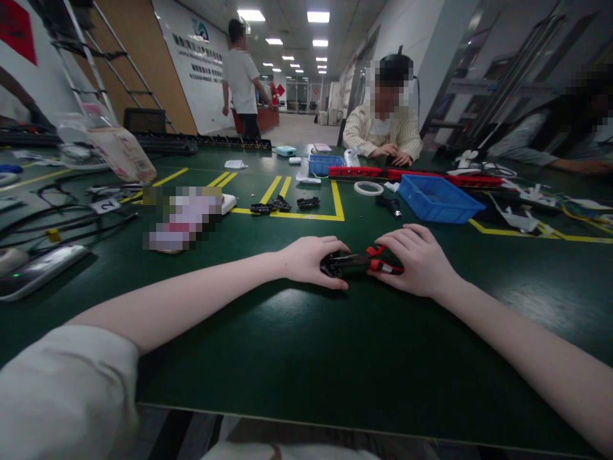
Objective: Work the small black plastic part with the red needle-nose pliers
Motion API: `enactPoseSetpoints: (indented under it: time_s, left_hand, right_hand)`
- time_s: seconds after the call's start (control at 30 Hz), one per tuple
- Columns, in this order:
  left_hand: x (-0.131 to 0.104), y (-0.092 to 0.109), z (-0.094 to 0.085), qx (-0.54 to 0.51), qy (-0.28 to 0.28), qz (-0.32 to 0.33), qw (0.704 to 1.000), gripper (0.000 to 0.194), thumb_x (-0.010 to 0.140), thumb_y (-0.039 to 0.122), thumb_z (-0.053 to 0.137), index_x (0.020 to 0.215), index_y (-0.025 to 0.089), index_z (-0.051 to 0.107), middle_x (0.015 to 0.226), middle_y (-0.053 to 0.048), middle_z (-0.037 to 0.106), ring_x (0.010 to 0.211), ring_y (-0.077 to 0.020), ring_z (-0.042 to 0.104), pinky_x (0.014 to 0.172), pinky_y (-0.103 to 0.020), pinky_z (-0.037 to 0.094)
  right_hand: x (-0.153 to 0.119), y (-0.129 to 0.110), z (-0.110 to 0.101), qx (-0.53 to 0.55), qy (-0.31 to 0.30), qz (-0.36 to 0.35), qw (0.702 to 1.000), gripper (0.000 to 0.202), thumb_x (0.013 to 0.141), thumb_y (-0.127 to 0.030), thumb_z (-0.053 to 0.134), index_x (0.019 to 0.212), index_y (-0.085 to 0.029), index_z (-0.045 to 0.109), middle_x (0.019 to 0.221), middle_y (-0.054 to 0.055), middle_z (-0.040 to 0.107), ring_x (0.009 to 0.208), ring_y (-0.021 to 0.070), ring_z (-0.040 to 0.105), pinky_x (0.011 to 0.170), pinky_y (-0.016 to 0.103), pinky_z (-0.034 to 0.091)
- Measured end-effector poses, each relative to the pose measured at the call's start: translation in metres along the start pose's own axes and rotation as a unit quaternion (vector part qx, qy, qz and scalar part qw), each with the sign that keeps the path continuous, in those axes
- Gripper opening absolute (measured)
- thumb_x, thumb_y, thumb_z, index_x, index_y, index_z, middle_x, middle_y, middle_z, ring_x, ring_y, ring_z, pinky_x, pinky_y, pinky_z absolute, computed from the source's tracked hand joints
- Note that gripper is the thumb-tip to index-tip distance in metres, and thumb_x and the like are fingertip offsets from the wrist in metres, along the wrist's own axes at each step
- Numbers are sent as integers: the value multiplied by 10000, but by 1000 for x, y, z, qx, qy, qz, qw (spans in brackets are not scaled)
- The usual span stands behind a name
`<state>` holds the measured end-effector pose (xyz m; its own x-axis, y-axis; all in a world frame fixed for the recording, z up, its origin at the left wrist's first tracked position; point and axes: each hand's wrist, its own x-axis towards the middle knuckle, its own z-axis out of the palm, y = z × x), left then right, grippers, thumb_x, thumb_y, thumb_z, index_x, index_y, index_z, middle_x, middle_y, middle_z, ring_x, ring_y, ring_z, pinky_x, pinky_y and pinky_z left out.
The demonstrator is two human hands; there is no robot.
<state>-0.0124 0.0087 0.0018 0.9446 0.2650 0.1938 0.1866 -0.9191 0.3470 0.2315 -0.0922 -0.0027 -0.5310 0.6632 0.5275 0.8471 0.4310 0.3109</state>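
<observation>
Near the middle of the green table (306,345), my left hand (313,260) grips a small black part (330,265) between thumb and fingers. My right hand (416,260) is closed around the red-and-black handles of a pair of pliers (357,260). The jaws of the pliers point left and meet the black part; whether they clamp it I cannot tell. Beyond my hands, several similar black pieces (271,206) lie inside a yellow-taped rectangle, with one more black piece (308,202) to their right.
A blue bin (440,199) stands at the right, with a tape roll (368,188) and red strips (354,172) nearby. At left are a phone-like object (179,220), black cables (62,223) and a white device (43,271). A person (383,131) sits opposite; another (242,80) stands farther back.
</observation>
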Motion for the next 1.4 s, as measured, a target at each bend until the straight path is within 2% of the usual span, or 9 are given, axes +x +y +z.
enactPoseSetpoints:
  time_s: [0.2,0.43,0.6,0.7,0.8,0.87,1.0,1.4]
  left_hand:
    - [0,-1,0,-1,4,8,1000,603,757,585,651,1191,183,531,1090,-61,610,921,-201,604,758,-286,464]
    - [0,-1,-1,-8,3,9,1000,591,773,585,634,1189,176,533,1083,-64,612,925,-203,599,755,-286,455]
    - [-1,0,-1,-2,-1,0,1000,601,778,590,626,1199,174,526,1083,-63,606,911,-202,595,732,-279,446]
    - [-1,0,-1,0,-3,-1,1000,618,771,595,632,1207,172,522,1096,-66,600,919,-202,591,741,-280,446]
    - [-1,0,-1,6,-5,3,1000,632,768,610,629,1213,175,519,1106,-67,598,921,-204,589,745,-283,444]
    - [-1,0,-2,7,-8,1,1000,630,773,616,619,1214,178,518,1103,-65,598,920,-203,590,744,-283,443]
    - [-1,1,-2,11,-12,-3,1000,631,775,622,606,1216,180,516,1093,-63,598,910,-199,590,741,-286,446]
    - [-1,0,0,31,-3,16,999,602,776,595,610,1196,173,517,1053,-61,588,860,-192,589,716,-282,453]
  right_hand:
    - [0,1,1,13,-14,8,1000,417,811,-486,578,1043,-139,580,1036,154,670,922,285,613,876,446,405]
    - [1,2,1,19,-22,-9,1000,371,816,-476,565,964,-136,590,874,117,681,791,256,625,840,434,400]
    - [1,1,0,34,-34,-6,999,373,811,-479,568,952,-134,578,858,120,671,788,263,625,825,439,395]
    - [2,1,-1,81,-76,28,993,362,798,-474,576,959,-150,571,889,124,667,805,270,620,803,441,409]
    - [2,0,-2,146,-132,74,978,349,782,-463,590,976,-174,560,918,110,652,766,238,608,684,374,447]
    - [2,0,-2,165,-149,87,971,337,785,-458,593,982,-189,552,922,92,641,743,213,604,615,327,453]
    - [3,1,-3,185,-166,91,964,295,793,-459,599,946,-212,547,896,59,634,728,191,607,595,301,466]
    - [4,2,-3,197,-164,87,963,306,795,-458,604,955,-203,550,894,68,627,729,199,599,595,314,468]
